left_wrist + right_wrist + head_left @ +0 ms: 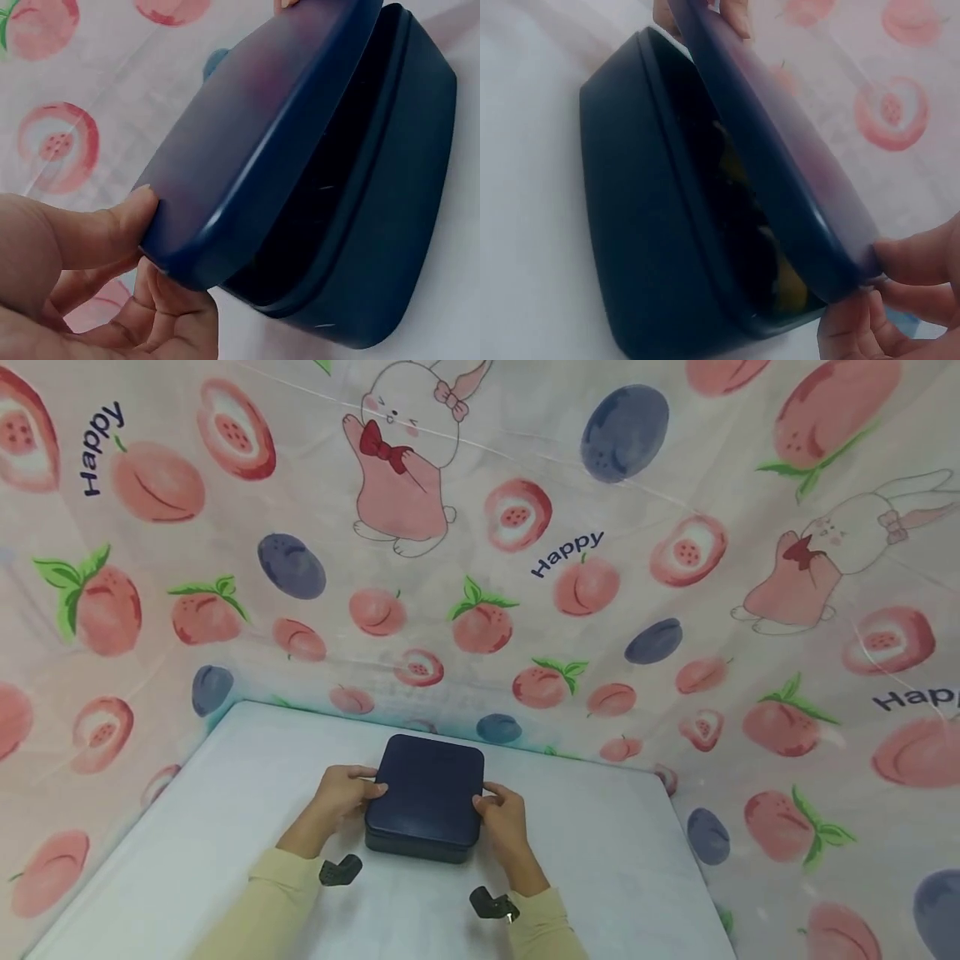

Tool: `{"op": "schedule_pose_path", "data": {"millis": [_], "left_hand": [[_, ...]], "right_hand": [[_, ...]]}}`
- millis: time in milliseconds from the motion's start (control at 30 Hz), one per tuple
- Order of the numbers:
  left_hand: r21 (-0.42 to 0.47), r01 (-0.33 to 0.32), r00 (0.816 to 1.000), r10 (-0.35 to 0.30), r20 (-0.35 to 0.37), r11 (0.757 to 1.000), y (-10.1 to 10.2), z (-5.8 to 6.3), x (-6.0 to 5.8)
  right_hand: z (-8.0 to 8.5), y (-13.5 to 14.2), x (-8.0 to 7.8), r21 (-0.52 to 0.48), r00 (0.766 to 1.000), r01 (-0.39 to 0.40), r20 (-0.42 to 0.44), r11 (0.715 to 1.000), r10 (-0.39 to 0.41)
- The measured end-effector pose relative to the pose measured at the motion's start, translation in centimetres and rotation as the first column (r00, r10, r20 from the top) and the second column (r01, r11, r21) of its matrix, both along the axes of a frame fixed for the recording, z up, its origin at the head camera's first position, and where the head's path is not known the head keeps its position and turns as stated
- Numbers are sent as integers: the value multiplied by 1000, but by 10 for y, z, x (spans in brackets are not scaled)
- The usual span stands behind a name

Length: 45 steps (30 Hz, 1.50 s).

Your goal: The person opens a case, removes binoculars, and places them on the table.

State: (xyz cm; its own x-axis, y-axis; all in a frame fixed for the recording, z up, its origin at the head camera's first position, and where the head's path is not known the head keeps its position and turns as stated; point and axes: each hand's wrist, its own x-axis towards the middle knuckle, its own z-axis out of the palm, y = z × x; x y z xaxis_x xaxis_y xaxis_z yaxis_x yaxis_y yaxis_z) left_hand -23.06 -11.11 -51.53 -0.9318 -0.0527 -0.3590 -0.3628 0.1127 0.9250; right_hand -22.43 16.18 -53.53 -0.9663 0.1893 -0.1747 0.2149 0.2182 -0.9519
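Note:
A dark blue rectangular box (420,846) with rounded corners stands on the white table. Its lid (429,789) is tilted, leaving a gap along one side that shows in both wrist views. My left hand (345,793) pinches the lid's left edge, thumb on top and fingers beneath. On the opposite edge my right hand (504,818) pinches the lid the same way. Through the gap, the right wrist view shows something yellowish (789,289) inside the dark box body (641,217); the rest of the contents is hidden in shadow.
The white table (285,752) meets a hanging cloth (450,568) printed with peaches and rabbits at the back and both sides. Small black devices, one by the left wrist (341,870) and one by the right wrist (493,904), stick out near the sleeves.

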Motion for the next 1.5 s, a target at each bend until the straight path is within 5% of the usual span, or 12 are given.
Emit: {"op": "schedule_pose_path", "data": {"millis": [633,1500], "left_hand": [[62,57,997,-54,-47,996,-42,26,9],[95,64,998,-62,-25,993,-92,42,9]], "right_hand": [[34,-22,6,-172,999,-46,-6,984,46],[46,-66,-2,-306,996,-83,-36,949,76]]}}
